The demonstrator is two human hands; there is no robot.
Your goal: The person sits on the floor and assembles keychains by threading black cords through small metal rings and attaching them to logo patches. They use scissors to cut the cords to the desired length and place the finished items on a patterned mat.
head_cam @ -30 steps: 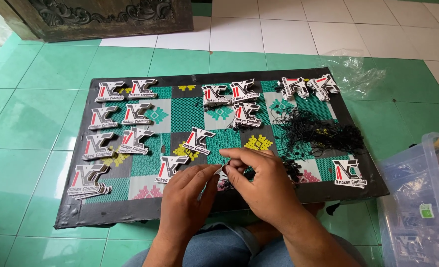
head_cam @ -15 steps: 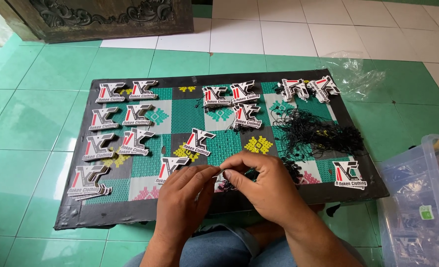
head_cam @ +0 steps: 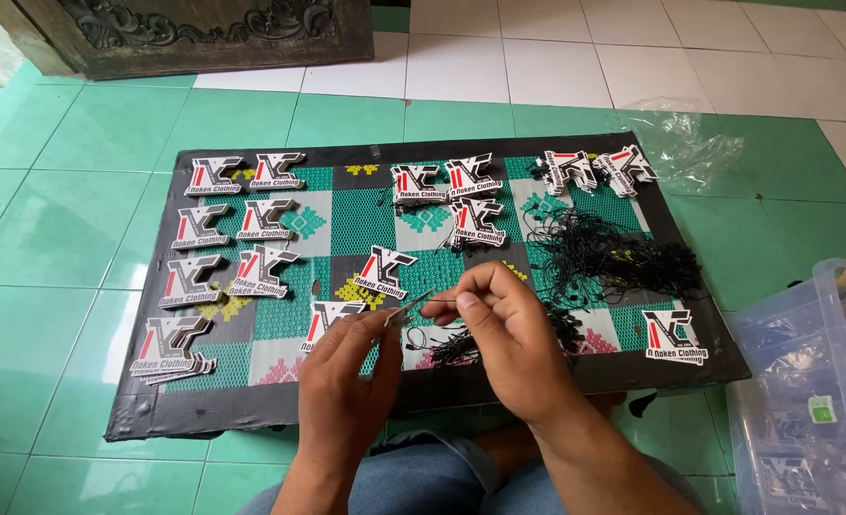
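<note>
Drawing slightly closer together since half a second ago, both hands otherwise keeping place over the near edge of the patterned board (head_cam: 251, 420). Head view: left hand (head_cam: 346, 381) pinching one cut-out card tag (head_cam: 399, 313), long axis tilting up toward the right; right hand (head_cam: 499, 339), just beside it, fingers closed on a thin black string (head_cam: 447, 300) meeting the tag's tip. Lying beyond to the right: one tangled heap of black strings (head_cam: 613, 253). Counting roughly seventeen tag piles on the board (head_cam: 208, 176), one clear plastic bin (head_cam: 804, 401) at far right

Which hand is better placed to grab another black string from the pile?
Right, probably. The right hand sits beside the black string pile, on the board's right half. The left hand pinches a die-cut tag and lies farther away.
</note>
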